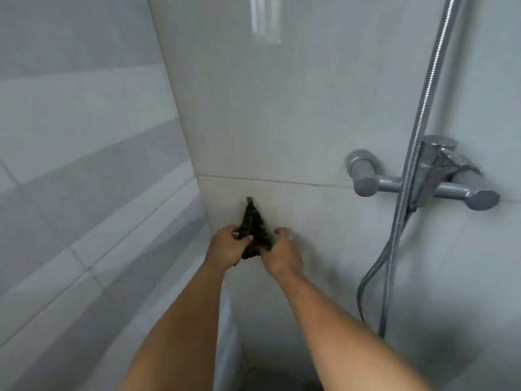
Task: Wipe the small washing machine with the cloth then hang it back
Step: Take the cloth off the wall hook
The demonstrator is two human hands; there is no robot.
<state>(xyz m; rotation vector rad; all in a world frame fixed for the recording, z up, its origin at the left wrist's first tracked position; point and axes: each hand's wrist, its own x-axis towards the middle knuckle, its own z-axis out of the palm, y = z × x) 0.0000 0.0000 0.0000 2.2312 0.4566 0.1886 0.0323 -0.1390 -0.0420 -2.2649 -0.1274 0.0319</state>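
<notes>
Cloth (255,232) up on its wall hook | left hand (225,246) and right hand (282,252) both pinching it | washing machine not in view, can't tell if wiped

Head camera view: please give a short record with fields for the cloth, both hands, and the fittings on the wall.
cloth: dark cloth, top end up against the tiled wall
left hand: grips the cloth's left side
right hand: grips the cloth's lower right edge
shower tap: on the wall, right of the hands
shower hose: hangs down past the tap
washing machine: not identifiable
</notes>
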